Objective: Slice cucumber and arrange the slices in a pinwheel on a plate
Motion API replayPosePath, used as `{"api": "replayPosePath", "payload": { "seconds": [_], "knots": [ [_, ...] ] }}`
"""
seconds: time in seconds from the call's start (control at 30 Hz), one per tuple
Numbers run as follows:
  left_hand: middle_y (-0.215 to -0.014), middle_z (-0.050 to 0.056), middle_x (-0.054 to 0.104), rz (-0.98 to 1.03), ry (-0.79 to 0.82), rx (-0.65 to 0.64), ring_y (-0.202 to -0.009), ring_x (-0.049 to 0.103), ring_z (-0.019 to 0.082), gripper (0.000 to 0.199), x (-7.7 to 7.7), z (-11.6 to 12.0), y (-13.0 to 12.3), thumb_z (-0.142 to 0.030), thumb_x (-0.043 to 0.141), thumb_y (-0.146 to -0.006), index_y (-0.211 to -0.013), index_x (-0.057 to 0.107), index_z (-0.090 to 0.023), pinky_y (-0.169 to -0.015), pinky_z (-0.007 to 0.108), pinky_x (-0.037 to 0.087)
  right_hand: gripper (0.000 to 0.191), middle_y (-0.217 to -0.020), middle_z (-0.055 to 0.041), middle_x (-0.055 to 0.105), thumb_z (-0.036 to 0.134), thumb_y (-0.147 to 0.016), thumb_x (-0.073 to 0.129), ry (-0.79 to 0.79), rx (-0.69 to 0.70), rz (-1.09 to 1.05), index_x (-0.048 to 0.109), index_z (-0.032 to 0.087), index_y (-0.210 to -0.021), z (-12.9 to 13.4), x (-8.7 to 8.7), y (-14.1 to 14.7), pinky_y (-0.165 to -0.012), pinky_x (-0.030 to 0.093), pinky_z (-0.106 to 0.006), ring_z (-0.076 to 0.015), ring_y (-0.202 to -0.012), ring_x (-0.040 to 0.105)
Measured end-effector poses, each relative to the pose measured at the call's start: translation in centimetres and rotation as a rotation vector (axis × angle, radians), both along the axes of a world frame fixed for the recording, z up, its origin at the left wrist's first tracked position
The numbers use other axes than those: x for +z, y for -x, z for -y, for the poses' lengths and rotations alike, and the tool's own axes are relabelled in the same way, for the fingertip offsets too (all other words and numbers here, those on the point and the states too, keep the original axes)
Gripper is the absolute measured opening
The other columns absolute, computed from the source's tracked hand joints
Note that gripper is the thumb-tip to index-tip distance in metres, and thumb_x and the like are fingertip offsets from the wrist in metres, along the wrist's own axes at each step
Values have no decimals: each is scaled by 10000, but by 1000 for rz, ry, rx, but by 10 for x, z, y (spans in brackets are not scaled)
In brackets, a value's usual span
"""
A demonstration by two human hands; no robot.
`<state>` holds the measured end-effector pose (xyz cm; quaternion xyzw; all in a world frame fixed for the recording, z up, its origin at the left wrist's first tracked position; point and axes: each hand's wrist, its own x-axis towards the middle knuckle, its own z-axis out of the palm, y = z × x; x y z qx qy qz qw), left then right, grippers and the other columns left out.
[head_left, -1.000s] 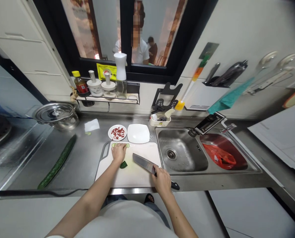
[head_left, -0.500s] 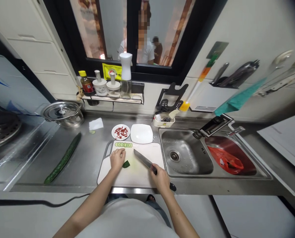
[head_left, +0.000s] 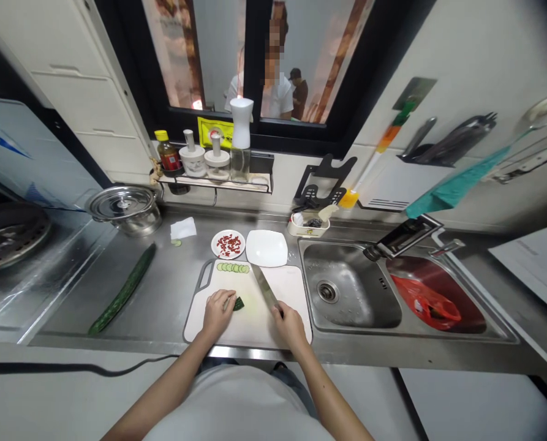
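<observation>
Yellow packet (head_left: 203, 130): print I can't read; right hand (head_left: 290, 324) grips knife (head_left: 264, 286), left hand (head_left: 217, 311) curls at cucumber piece (head_left: 239, 304), pinch unclear.

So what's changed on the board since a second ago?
The left hand has come off the row of cucumber slices, back toward the person, its fingers now at the cucumber piece; whether they hold it is unclear. The right hand keeps its grip on the knife, whose blade has swung to point more toward the cutting board's far edge. Slices and whole cucumber stayed put.
</observation>
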<state>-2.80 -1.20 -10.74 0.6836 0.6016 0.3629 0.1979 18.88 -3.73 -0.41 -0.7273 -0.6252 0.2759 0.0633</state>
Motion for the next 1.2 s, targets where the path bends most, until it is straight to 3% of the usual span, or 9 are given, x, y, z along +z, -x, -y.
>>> {"api": "replayPosePath", "payload": {
  "seconds": [0.17, 0.33, 0.83, 1.2],
  "knots": [
    [-950, 54, 688, -20, -65, -88, -904, 620, 179, 244, -4, 8, 0, -350, 485, -912, -945, 695, -231, -858, 348, 471, 296, -964, -96, 710, 281, -950, 365, 116, 200, 164, 631, 184, -1037, 3, 7, 16, -684, 369, -239, -191, -892, 649],
    [-937, 57, 688, -19, -84, -107, -900, 612, 178, 256, -4, 11, -1, -359, 486, -918, -972, 702, -233, -842, 345, 477, 298, -952, -128, 700, 256, -956, 334, 134, 297, 222, 610, 170, -1026, 6, 7, 29, -684, 385, -267, -222, -886, 656],
    [-913, 56, 671, -35, -157, -156, -865, 610, 158, 252, -15, 7, 0, -308, 477, -923, -998, 707, -235, -803, 314, 513, 296, -928, -126, 696, 208, -949, 328, 101, 311, 213, 604, 142, -1034, 12, 4, 43, -695, 407, -272, -228, -889, 656],
    [-906, 60, 668, -39, -151, -169, -855, 606, 162, 254, -13, 7, 0, -301, 468, -928, -1008, 699, -233, -793, 306, 509, 281, -931, -139, 691, 199, -945, 338, 109, 294, 207, 598, 142, -1032, 13, 3, 48, -715, 412, -272, -221, -898, 652]
  ]
}}
